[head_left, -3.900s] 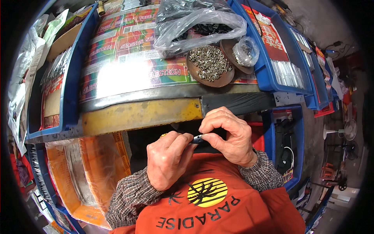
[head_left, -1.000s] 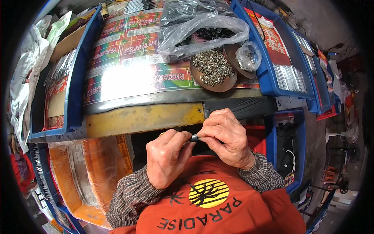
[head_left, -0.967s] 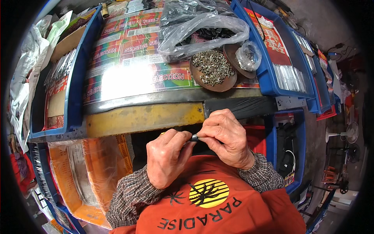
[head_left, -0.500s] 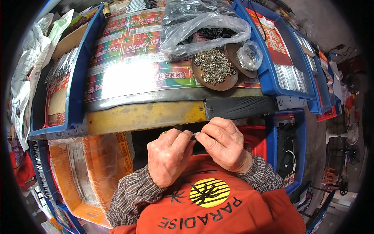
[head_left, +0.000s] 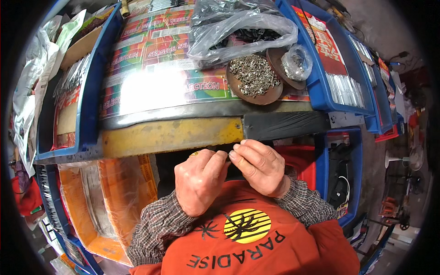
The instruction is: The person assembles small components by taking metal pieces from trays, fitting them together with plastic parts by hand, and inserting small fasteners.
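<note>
Over my lap, just short of the workbench edge, my left hand (head_left: 198, 182) and my right hand (head_left: 260, 167) meet at the fingertips. Both are closed in a pinch. A tiny dark piece (head_left: 229, 157) shows between them, mostly covered by the fingers, so its kind cannot be made out. Beyond the hands on the bench sits a brown round dish (head_left: 270, 97) heaped with small shiny metal pins (head_left: 254, 73). Behind it, a clear plastic bag (head_left: 215, 51) lies open with small black parts (head_left: 259, 35) inside.
A second brown dish (head_left: 276, 62) carries a small clear bag (head_left: 297, 63). Blue trays holding silvery strips flank the bench, one left (head_left: 94, 87), one right (head_left: 316, 94). Below are an orange plastic-lined bin (head_left: 112, 183) and a blue crate (head_left: 355, 183) of black items. The bench edge (head_left: 174, 133) is yellow.
My right fingers have shifted slightly against the small piece, and less of it shows between the fingertips. My left hand stays nearly in place. The view has moved a little.
</note>
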The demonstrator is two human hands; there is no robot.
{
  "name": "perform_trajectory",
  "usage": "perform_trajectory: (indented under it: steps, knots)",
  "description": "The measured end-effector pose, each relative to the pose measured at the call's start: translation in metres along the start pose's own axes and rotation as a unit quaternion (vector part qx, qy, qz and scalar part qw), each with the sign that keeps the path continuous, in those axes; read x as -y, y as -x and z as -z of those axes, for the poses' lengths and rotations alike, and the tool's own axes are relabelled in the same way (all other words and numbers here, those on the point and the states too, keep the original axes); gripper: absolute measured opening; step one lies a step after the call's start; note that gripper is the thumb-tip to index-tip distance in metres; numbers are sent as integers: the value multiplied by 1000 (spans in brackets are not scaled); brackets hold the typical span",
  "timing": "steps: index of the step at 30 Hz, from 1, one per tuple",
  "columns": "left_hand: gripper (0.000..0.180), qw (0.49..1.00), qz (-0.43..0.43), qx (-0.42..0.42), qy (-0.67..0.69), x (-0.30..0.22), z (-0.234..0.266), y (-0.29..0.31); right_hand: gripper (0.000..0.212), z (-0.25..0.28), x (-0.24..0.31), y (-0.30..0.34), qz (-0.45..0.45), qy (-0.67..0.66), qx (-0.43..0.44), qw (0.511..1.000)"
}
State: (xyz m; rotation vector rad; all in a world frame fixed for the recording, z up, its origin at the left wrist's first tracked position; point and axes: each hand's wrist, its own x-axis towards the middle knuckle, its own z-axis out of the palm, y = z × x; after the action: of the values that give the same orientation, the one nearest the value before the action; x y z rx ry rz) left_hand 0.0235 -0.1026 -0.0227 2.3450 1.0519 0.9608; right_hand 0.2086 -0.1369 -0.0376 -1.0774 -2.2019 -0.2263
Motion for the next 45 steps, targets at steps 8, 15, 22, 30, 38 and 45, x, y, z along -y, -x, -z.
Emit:
perform_trajectory:
  steps: [8, 15, 22, 30, 38, 45]
  knots:
    - [24, 999, 2, -2, 33, 1, 1, -11, 34, 5, -6, -10, -52, -42, -57, 996]
    - [23, 1000, -4, -11, 4, 1, 2, -15, 29, -5, -8, -7, 16, 35, -45, 998]
    - [22, 999, -20, -10, -40, 11, 20, -34, 40, 2, -12, -20, -54, -28, -81, 995]
    - [26, 982, 38, -90, -162, 89, 59, -107, 35, -4, -38, -25, -92, -62, -110, 988]
    - [14, 962, 17, -118, -245, 201, 50, -189, 24, -7, -40, -24, -81, -42, -71, 993]
    - [17, 954, 33, -133, -265, 237, 29, -248, 30, -4, -40, -19, -68, -37, -39, 996]
